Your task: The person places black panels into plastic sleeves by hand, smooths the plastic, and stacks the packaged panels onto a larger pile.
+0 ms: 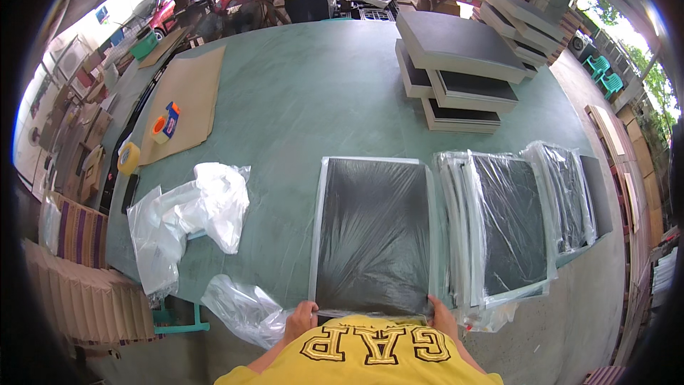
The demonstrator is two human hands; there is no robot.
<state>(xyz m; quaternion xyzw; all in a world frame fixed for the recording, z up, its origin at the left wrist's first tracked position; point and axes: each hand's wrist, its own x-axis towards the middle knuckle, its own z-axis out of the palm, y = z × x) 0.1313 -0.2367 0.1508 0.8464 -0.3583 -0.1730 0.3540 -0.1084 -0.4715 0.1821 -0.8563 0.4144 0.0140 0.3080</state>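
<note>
Left hand (301, 320) and right hand (443, 316) pinch the plastic (432, 242) at its near corners, how firmly I can't tell; the black panel (374, 235) lies flat inside, table (285, 114) bearing its weight.

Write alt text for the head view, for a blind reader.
The person's left hand and right hand hold the near corners of a black panel wrapped in clear plastic on a green table. Wrapped panels lie to its right, black-topped slabs lie stacked beyond them, and crumpled plastic and a tape dispenser lie to its left.
</note>
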